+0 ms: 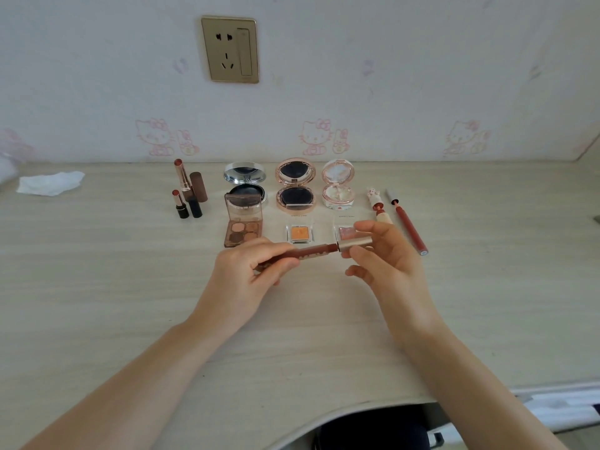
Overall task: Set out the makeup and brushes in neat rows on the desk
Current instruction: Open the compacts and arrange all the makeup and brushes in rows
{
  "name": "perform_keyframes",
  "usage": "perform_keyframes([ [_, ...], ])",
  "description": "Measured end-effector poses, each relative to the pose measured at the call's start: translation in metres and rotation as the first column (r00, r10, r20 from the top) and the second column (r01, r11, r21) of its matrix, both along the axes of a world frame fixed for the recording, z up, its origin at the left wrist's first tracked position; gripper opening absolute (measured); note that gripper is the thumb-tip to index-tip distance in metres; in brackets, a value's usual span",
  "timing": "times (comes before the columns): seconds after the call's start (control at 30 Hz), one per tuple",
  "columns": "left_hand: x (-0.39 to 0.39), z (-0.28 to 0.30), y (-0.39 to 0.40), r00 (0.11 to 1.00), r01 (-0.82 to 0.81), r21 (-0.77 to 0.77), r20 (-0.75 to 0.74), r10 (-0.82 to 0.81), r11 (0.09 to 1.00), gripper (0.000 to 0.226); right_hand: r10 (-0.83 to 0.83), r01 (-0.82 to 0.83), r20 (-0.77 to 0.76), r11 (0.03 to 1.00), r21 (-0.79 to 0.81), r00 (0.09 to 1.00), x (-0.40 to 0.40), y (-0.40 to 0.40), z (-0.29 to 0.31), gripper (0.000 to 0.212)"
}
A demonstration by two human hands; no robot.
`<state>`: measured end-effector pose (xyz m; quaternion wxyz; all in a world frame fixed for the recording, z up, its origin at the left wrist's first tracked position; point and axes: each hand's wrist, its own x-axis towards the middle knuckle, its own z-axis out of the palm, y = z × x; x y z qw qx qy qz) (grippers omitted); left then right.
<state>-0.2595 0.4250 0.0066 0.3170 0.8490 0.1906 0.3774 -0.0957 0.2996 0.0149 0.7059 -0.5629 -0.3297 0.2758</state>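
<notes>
**Both hands on a lip tube above a laid-out desk**

A pale wood-grain desk (97, 287) runs up to a wall papered with pink cartoon cats, where a gold socket plate (230, 49) is mounted. A crumpled white tissue (48, 183) lies far left. Along the back stand two uncapped lipsticks (181, 190) with their caps, then three open round compacts (295, 185) in a row. In front of those lie an open brown eyeshadow palette (243, 224) and two small clear single-shadow pots (299, 233). To the right, a lip gloss tube (410, 228) rests on the desk with its wand pulled out.

Above the desk's middle, the left hand (246, 274) curls its fingers around a reddish-brown lip tube (311, 253), held roughly level. The right hand (386, 254) pinches the tube's metallic cap (355, 244) between thumb and forefinger, other fingers loosely spread. Whether the cap is fully seated is hard to say.
</notes>
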Motion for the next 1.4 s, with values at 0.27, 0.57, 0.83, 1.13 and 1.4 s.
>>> perform_keyframes([
  [0.27, 0.0, 0.0, -0.001, 1.0, 0.009, -0.039, -0.012, -0.01, 0.999, 0.022, -0.063, 0.062, -0.04, 0.998, -0.02, 0.997, 0.001, 0.001, 0.0, 0.012],
  [0.57, 0.0, -0.002, -0.006, 0.998, 0.066, -0.261, 0.014, -0.064, 0.963, 0.013, -0.138, 0.14, -0.108, 0.99, 0.014, 0.985, 0.004, 0.002, 0.0, 0.013],
  [0.83, 0.006, 0.006, -0.026, 0.961, 0.253, -0.384, -0.009, -0.278, 0.888, 0.006, -0.13, 0.128, -0.197, 0.991, -0.023, 0.972, 0.018, 0.003, 0.008, 0.015],
  [1.13, 0.025, 0.015, -0.043, 0.876, 0.377, -0.342, -0.171, -0.451, 0.861, 0.049, -0.185, 0.188, 0.028, 0.97, -0.155, 0.982, 0.055, -0.007, 0.029, 0.009],
  [1.4, 0.059, 0.013, -0.06, 0.83, 0.424, 0.045, -0.42, -0.368, 0.905, 0.044, -0.118, 0.147, 0.134, 0.961, -0.234, 0.984, 0.087, -0.015, 0.046, 0.011],
])
